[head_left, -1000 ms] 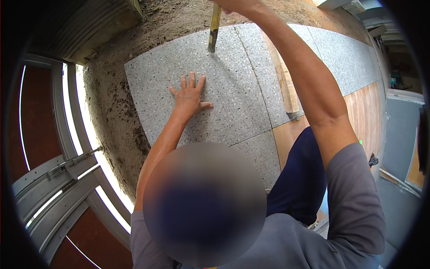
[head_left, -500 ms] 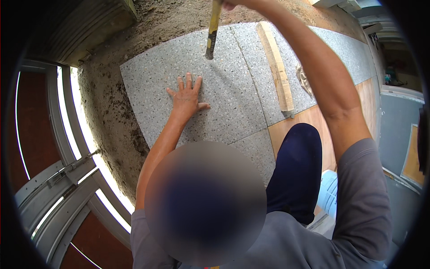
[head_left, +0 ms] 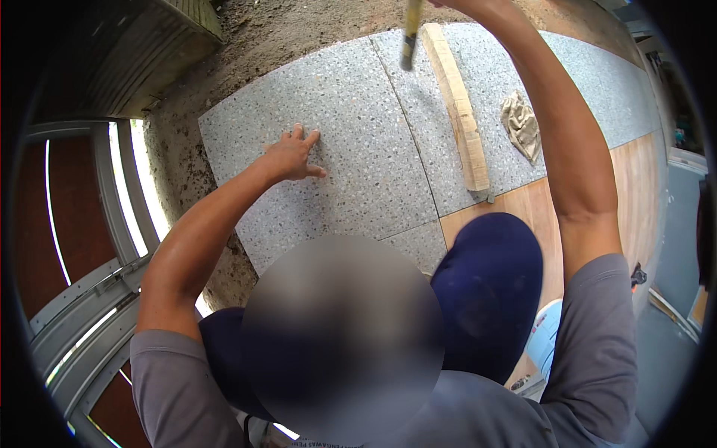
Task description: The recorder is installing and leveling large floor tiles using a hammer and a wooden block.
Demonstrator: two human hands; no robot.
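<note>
My left hand (head_left: pixel 290 155) rests on or just above a large grey speckled tile (head_left: pixel 358 142), fingers apart and holding nothing. At the top edge, my right hand (head_left: pixel 452 4) is mostly cut off. It grips what looks like a hammer, whose yellow and black handle (head_left: pixel 410 36) points down over the tiles, its lower end apart from the surface. The tool's upper end is out of view. Right of the handle, a long wooden block (head_left: pixel 459 112) lies across the adjoining speckled tile (head_left: pixel 489 67).
A crumpled beige cloth (head_left: pixel 520 125) lies right of the block. Bare soil (head_left: pixel 175 160) borders the tiles at left and top. A metal-framed gate (head_left: pixel 104 201) stands at left. Wood-look flooring (head_left: pixel 526 216) and a light blue bucket (head_left: pixel 545 336) are at right, beside my knee (head_left: pixel 493 269).
The handle has moved right and up, from over the large tile to near the wooden block. My left hand has slid slightly left, its elbow swinging outward. The cloth shows more fully.
</note>
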